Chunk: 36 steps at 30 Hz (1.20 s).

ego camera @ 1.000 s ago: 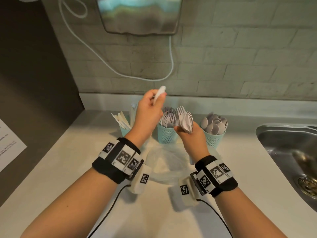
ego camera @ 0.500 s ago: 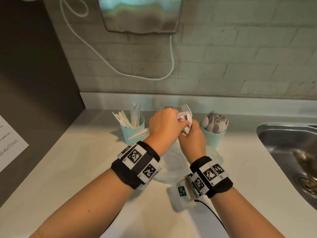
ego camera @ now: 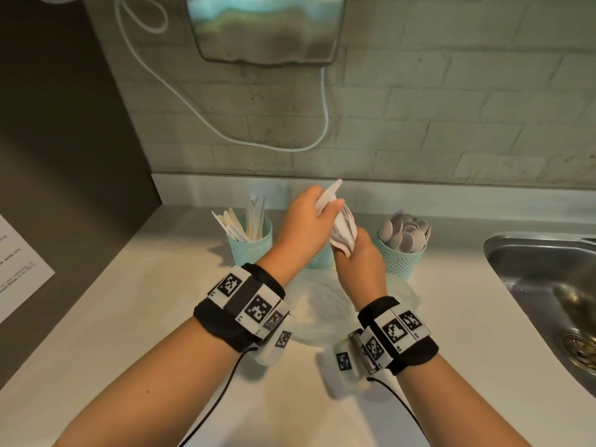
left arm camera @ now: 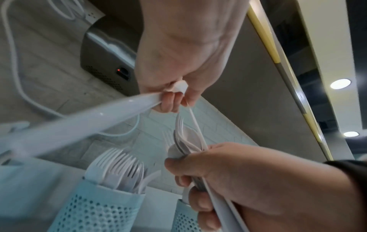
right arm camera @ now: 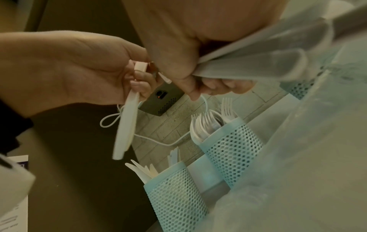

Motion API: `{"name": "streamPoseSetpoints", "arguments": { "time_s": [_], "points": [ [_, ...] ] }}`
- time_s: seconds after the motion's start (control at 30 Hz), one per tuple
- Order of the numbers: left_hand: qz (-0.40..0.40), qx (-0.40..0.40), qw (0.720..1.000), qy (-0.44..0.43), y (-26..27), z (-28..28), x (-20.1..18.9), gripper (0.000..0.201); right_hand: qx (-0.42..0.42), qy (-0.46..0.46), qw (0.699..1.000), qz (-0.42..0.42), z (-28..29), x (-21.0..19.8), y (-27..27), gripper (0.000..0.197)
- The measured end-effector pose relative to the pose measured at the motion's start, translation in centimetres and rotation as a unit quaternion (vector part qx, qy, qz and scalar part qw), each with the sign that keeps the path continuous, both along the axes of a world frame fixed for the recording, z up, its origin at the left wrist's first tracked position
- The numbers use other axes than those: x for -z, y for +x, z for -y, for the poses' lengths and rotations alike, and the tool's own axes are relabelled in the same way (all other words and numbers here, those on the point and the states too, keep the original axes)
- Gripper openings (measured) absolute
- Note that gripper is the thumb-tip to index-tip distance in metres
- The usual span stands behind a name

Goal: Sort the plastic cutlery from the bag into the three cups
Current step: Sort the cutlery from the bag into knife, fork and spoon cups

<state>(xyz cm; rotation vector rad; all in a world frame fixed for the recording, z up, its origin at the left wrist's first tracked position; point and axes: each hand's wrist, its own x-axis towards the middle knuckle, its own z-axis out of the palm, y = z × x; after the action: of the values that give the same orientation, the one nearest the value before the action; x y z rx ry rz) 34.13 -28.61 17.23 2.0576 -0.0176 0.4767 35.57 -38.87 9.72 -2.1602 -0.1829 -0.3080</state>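
Observation:
Three teal mesh cups stand by the wall: the knife cup [ego camera: 250, 245] on the left, the fork cup [left arm camera: 103, 204] in the middle, largely hidden behind my hands in the head view, and the spoon cup [ego camera: 401, 258] on the right. My right hand [ego camera: 348, 251] grips a bundle of white cutlery [ego camera: 345, 232] upright above the fork cup. My left hand [ego camera: 324, 208] pinches a white plastic knife [right arm camera: 127, 125] by its handle just above that bundle. The clear plastic bag [ego camera: 322, 306] lies flat on the counter under my wrists.
A steel sink [ego camera: 545, 285] is set into the counter [ego camera: 135, 317] at the right. A metal dispenser [ego camera: 264, 27] and a white cable [ego camera: 232, 137] hang on the tiled wall behind the cups. A paper sheet [ego camera: 19, 269] lies at the far left.
My left hand swung right from beside the knife cup to the bundle in my right hand. It now lifts a white knife out of that bundle. The right hand stayed almost still.

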Motion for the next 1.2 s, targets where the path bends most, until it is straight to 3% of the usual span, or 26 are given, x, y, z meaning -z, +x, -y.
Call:
{"name": "streamPoseSetpoints", "arguments": {
  "time_s": [0.2, 0.33, 0.47, 0.73, 0.83, 1.0, 1.1, 1.2],
  "points": [
    [0.101, -0.026, 0.972, -0.210, -0.3, 0.0, -0.2, 0.012, -0.016, 0.009, 1.000, 0.006, -0.5, -0.5, 0.3, 0.026],
    [0.189, -0.094, 0.939, -0.273, 0.7, -3.2, -2.5, 0.016, -0.007, 0.008, 1.000, -0.020, 0.6, 0.1, 0.3, 0.023],
    [0.187, -0.118, 0.927, -0.303, 1.9, -6.9, -3.7, 0.019, -0.005, 0.020, 0.999, -0.032, 1.2, 0.1, 0.2, 0.022],
    [0.169, -0.128, 0.944, -0.252, 4.0, -9.5, -1.9, 0.015, -0.024, 0.073, 0.996, -0.035, 0.6, -0.6, 0.1, 0.026],
    [0.116, -0.130, 0.963, -0.208, 5.2, -9.7, 0.0, 0.010, -0.043, 0.129, 0.990, -0.041, 0.2, -0.9, 0.1, 0.030],
    [-0.051, -0.140, 0.980, -0.129, 6.2, -10.1, 3.9, 0.021, -0.156, 0.307, 0.931, -0.121, 0.7, -1.7, -0.4, 0.020],
    [-0.073, -0.161, 0.981, -0.080, 6.1, -10.3, 4.4, 0.024, -0.225, 0.356, 0.895, -0.147, 1.1, -2.4, -0.6, 0.015],
    [-0.076, -0.176, 0.978, -0.079, 6.1, -10.4, 4.0, 0.016, -0.244, 0.371, 0.880, -0.166, 1.4, -2.4, -0.6, 0.014]
  ]
}}
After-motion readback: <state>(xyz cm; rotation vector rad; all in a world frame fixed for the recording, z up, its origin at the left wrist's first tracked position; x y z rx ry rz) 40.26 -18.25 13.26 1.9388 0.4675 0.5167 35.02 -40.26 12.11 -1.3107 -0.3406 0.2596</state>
